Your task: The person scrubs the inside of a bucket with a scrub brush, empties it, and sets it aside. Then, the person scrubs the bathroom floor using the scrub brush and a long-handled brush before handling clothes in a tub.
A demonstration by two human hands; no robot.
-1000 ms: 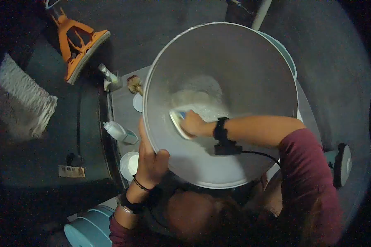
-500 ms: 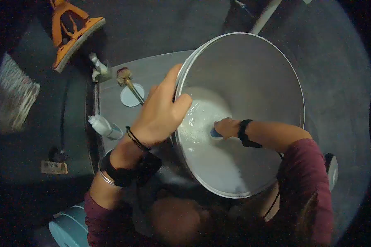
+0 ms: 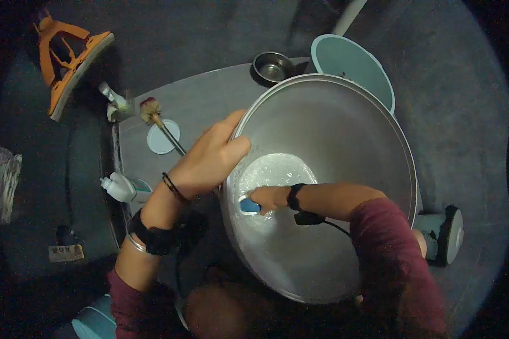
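The right hand point(image 3: 268, 199) is clamped on a blue-and-white scrubbing brush point(image 3: 250, 205) near the wet floor of a large grey metal drum point(image 3: 345, 130); the left hand point(image 3: 218, 152) grips its left rim, where slipping could tip it.

The grey floor point(image 3: 201, 95) is bearing a brush point(image 3: 159, 122), its handle crossing a round white lid point(image 3: 156, 141), and a white bottle point(image 3: 119, 187). A metal bowl point(image 3: 273, 68) is sitting near a teal basin point(image 3: 350, 61).

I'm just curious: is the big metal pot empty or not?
Not empty: whitish, glistening liquid lies inside the metal pot, and the right hand holds a blue scrubber there.
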